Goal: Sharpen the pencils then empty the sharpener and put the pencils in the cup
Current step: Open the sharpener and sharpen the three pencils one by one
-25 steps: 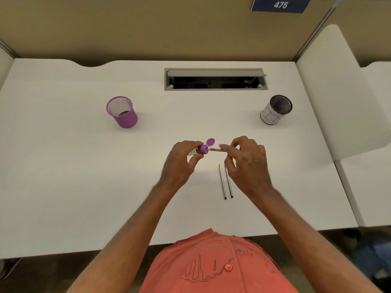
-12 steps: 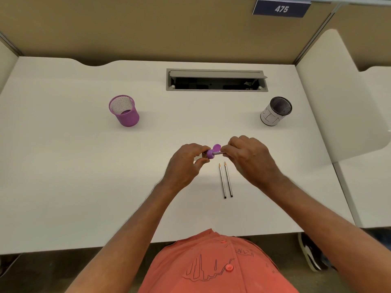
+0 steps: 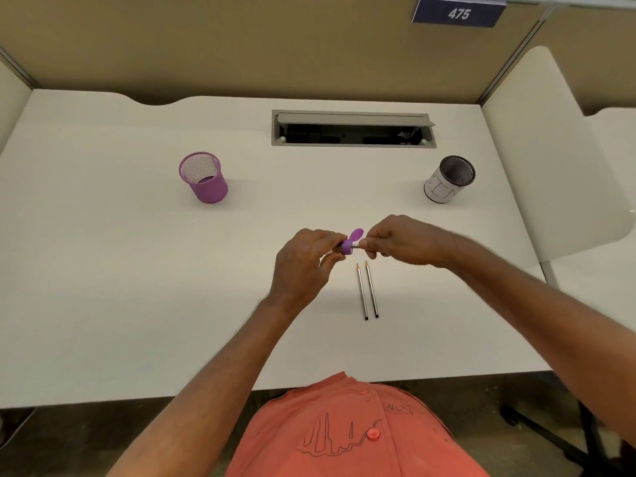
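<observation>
Fingers (image 3: pixel 370 243) twisted pencil (image 3: pixel 359 246) further in sharpener (image 3: pixel 347 247).

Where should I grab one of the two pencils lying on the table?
Probably pinch the right-hand pencil around its middle, coming from above and from its right side. It lies flat with its tip pointing away from you, and the other pencil sits close on its left, so that side is crowded.
</observation>
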